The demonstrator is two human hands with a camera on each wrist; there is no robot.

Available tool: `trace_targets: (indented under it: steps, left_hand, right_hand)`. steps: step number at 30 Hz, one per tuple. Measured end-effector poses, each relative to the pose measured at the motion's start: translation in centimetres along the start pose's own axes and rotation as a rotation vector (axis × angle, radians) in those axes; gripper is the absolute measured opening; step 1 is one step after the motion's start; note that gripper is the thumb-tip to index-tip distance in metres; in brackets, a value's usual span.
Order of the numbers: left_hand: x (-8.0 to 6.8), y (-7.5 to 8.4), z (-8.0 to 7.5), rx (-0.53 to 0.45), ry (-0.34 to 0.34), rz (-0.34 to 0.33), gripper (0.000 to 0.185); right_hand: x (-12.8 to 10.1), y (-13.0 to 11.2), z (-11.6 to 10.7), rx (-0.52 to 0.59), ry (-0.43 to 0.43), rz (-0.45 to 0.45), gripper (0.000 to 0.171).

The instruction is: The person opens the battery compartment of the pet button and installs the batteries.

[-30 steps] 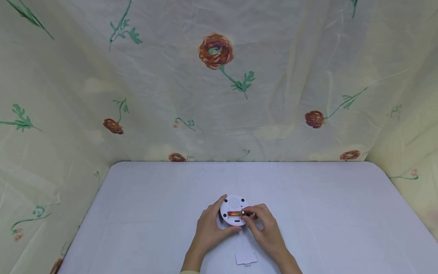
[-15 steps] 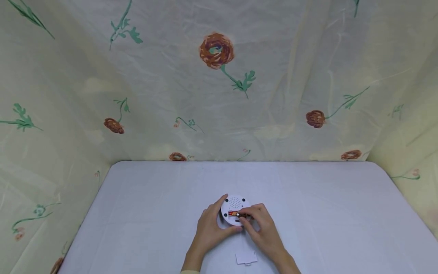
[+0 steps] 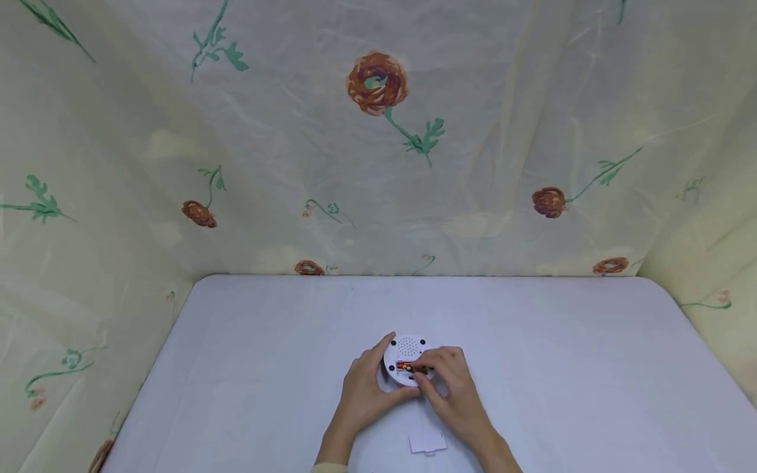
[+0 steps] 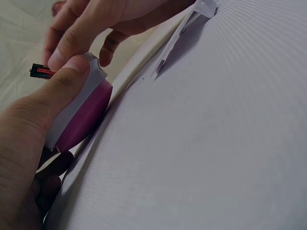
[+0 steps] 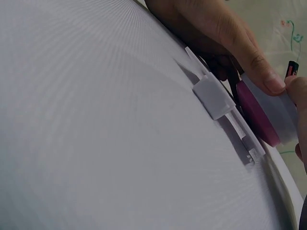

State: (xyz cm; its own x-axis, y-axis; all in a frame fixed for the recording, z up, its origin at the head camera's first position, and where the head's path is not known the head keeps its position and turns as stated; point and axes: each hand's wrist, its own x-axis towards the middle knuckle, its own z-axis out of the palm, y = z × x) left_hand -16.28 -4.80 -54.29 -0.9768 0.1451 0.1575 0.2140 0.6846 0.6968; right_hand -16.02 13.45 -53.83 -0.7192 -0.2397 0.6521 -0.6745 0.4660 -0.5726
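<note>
A round white device with a speaker grille lies back-up on the table; its lower half is magenta. My left hand grips its rim, thumb on the near edge and a finger on the far edge. A red battery lies across its open compartment. My right hand pinches the battery's right end and hides it. The battery's black tip pokes out above my left thumb. In the right wrist view the battery shows beside the device.
A small white battery cover lies on the table just in front of my hands, also the cover in the right wrist view. The pale table has rounded far corners. Floral cloth hangs behind and at both sides.
My right fingers have slid left along the battery and now cover more of it. The left hand and device have stayed put.
</note>
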Motion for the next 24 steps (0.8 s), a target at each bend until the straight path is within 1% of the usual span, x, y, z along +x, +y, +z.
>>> trace_targets:
  steps: [4, 6, 7, 9, 11, 14, 16, 19, 21, 24]
  left_hand:
    - [0.1, 0.1, 0.0, 0.0, 0.01, 0.009, 0.098]
    - [0.0, 0.1, 0.0, 0.0, 0.014, 0.014, 0.098]
    - [0.0, 0.1, 0.1, 0.0, 0.018, 0.017, 0.098]
    - [0.0, 0.1, 0.2, 0.009, 0.03, 0.028, 0.098]
    - [0.1, 0.2, 0.4, 0.02, 0.045, 0.041, 0.098]
    - [0.2, 0.5, 0.8, 0.038, 0.064, 0.071, 0.099]
    - [0.2, 0.6, 1.0, 0.048, 0.071, 0.09, 0.098]
    - [0.2, 0.9, 1.2, 0.059, 0.081, 0.107, 0.097]
    - [0.1, 1.0, 1.3, 0.063, 0.09, 0.113, 0.097]
    - [0.0, 1.1, 1.3, 0.061, 0.095, 0.113, 0.096]
  right_hand:
    - [0.0, 0.0, 0.0, -0.002, -0.004, 0.018, 0.026]
    - [-0.2, 0.1, 0.0, -0.001, -0.013, 0.042, 0.026]
    - [-0.2, 0.0, 0.0, 0.005, -0.022, 0.069, 0.028]
    - [0.1, -1.0, -0.4, 0.037, -0.038, 0.139, 0.032]
    - [0.6, -1.9, -0.8, 0.077, -0.043, 0.212, 0.04]
    - [1.3, -3.0, -1.4, 0.166, -0.039, 0.328, 0.053]
    - [1.3, -2.5, -1.2, 0.221, -0.048, 0.384, 0.06]
    - [0.9, -1.5, -0.7, 0.265, -0.077, 0.463, 0.064]
    - [0.6, -0.9, -0.3, 0.264, -0.089, 0.494, 0.064]
    - [0.4, -0.8, 0.1, 0.24, -0.079, 0.518, 0.063]
